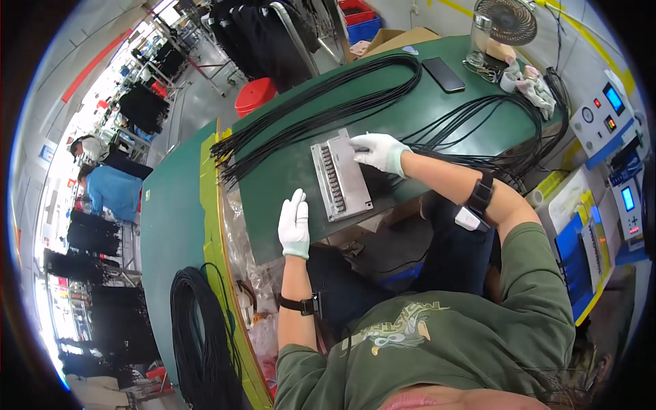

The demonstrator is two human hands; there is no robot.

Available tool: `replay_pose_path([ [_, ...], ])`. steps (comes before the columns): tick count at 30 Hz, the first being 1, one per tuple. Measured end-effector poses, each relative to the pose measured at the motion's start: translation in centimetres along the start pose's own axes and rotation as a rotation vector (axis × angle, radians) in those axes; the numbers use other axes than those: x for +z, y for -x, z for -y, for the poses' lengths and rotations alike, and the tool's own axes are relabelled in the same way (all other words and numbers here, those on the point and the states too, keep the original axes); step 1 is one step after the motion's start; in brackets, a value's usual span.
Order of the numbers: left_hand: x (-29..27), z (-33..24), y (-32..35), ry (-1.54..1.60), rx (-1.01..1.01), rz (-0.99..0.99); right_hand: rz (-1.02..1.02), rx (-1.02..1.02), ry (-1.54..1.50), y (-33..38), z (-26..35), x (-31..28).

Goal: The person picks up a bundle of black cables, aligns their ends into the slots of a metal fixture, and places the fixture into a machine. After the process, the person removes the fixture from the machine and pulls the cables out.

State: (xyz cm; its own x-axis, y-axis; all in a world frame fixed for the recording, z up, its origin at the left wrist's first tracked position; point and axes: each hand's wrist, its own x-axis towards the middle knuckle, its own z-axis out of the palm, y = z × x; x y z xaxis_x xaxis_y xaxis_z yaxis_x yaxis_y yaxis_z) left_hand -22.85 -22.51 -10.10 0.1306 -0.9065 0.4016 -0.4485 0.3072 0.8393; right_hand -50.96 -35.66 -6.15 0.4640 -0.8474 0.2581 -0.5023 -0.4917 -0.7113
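Note:
A silver metal fixture (353, 179) lies on the green table in front of me, with a row of small slots along its left side. My right hand (380, 153), in a white glove, is at the fixture's upper right edge. Its fingers are stretched toward the metal and a little apart; no held thing shows in them. To the left of the fixture, apart from it, my left hand (294, 225) is raised near the table's front edge, also white-gloved. Its fingers are straight and it holds nothing. Dark cable ends lie partly hidden beneath my right forearm.
Bundles of black cables (328, 92) stretch across the green table (273, 212), and more cables (471, 126) lie at right. A black phone (443, 74), a fan (506, 20) and a glass jar (480, 41) stand behind. Control boxes (601, 116) are at right. Another cable coil (198, 328) lies left.

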Motion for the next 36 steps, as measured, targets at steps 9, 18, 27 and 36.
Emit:
replay_pose_path([
  [9, 0.0, -11.6, -3.5, 1.021, -0.019, 0.29, -0.203, 0.195, -0.292, 14.5, 1.6, -8.1],
  [18, 5.8, -27.2, -5.1, 1.717, 0.683, 1.364, -1.025, 0.869, 0.544, 48.3, -0.3, -22.5],
  [27, 8.3, -18.3, -5.9, 1.432, 0.352, 1.2, -1.091, 1.514, 0.807, 75.5, -8.0, -30.7],
  [36, 6.2, -12.5, -1.7, 1.464, -0.126, 0.964, -1.062, 1.614, 0.829, 76.5, -13.3, -31.3],
])
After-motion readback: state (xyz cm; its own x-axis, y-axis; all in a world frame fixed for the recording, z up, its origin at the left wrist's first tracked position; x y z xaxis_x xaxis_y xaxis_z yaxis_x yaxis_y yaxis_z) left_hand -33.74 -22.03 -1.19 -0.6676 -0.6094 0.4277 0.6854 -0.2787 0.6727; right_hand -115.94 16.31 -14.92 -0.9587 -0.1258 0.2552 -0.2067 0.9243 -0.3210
